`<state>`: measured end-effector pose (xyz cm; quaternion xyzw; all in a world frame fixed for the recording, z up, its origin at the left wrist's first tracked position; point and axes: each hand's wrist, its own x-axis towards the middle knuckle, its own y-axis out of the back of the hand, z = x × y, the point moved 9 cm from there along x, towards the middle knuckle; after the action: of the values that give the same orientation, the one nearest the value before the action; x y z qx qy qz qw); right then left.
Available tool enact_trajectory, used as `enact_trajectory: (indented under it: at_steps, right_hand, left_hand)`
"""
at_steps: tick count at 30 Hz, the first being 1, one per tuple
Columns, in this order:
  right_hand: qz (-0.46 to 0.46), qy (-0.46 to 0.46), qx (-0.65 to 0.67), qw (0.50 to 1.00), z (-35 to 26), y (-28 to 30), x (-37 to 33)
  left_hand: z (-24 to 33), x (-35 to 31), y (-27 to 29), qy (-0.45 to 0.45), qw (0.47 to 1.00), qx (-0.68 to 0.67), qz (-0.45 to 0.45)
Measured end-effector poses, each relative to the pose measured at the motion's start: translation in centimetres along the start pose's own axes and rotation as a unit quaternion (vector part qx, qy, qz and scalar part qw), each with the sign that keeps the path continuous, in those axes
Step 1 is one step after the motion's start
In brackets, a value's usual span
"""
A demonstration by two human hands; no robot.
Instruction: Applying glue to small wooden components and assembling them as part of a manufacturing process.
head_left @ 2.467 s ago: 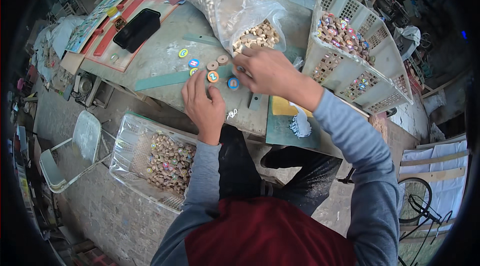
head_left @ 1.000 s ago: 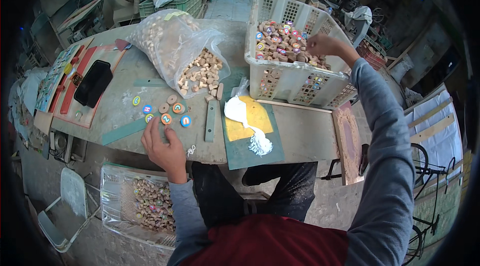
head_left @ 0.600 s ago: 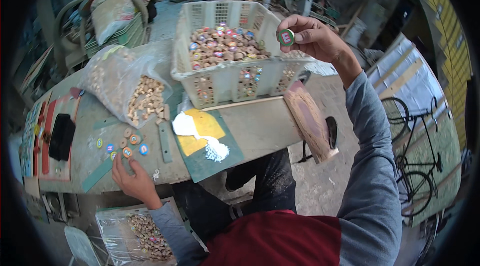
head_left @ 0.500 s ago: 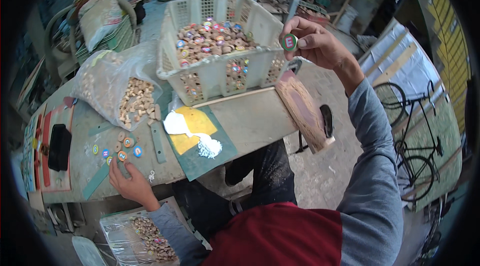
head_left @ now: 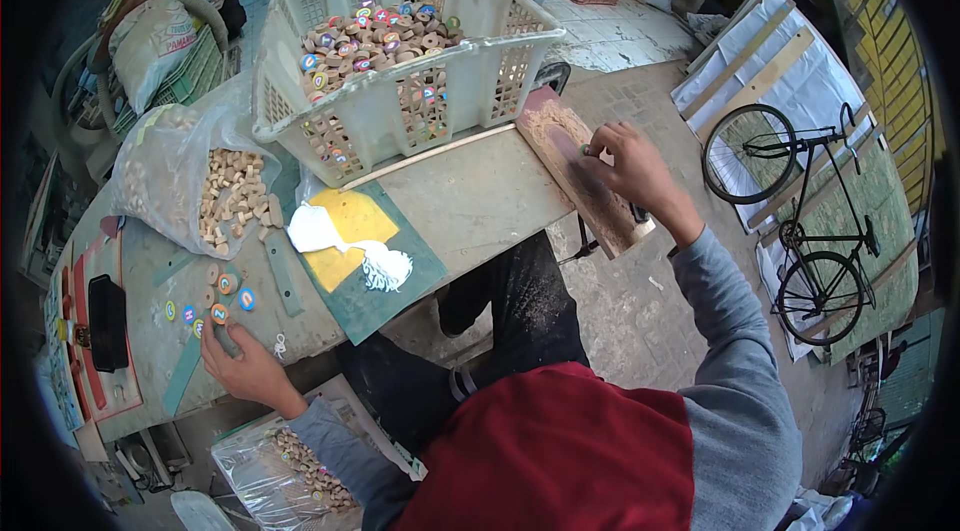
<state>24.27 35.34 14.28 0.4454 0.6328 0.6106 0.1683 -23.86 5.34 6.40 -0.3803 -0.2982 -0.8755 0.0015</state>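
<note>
The right hand (head_left: 628, 166) is at the right of the frame's centre, above the board (head_left: 600, 211), which has a rough, dusty top. Its fingers are closed on a small green disc (head_left: 585, 149); only a little of the disc can be seen, because the fingers cover it. I cannot tell if the disc touches the board.

The left hand (head_left: 245, 366) is in the lower left, low over the table (head_left: 480, 191). It is open, with the fingers a little bent and the thumb apart. Its fingertips are just beside the orange disc (head_left: 219, 313) and the yellow disc (head_left: 198, 328); whether they touch, I cannot say. The blue disc (head_left: 247, 300) and the purple disc (head_left: 188, 313) lie near these.

Above this group, the bag (head_left: 150, 181) lies with its mouth open, and wooden pieces (head_left: 232, 186) show in it. In the upper middle stands the crate (head_left: 468, 96), with many discs inside, some plain and some coloured. Between the left hand and the board, a green mat (head_left: 415, 281) carries a yellow sheet (head_left: 350, 216) and a white tassel (head_left: 385, 269). At the right of the frame is a bicycle (head_left: 792, 231).
</note>
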Motion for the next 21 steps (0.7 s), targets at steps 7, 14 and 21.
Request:
enact_trajectory:
  at_steps: [7,14,21]
  right_hand:
    - [-0.041,-0.031,-0.028,0.998,0.9,-1.4,-0.8]
    - [-0.076,0.006,-0.025,0.997,0.3,-1.4,-0.7]
    - [-0.067,0.037,-0.038,0.996,-0.2,-1.9,-1.1]
  left_hand:
    - [-0.1,0.1,0.1,0.004,1.0,-0.002,-0.006]
    - [-0.1,0.1,0.0,0.002,1.0,-0.001,-0.003]
    - [-0.2,0.0,-0.3,-0.002,1.0,-0.001,-0.014]
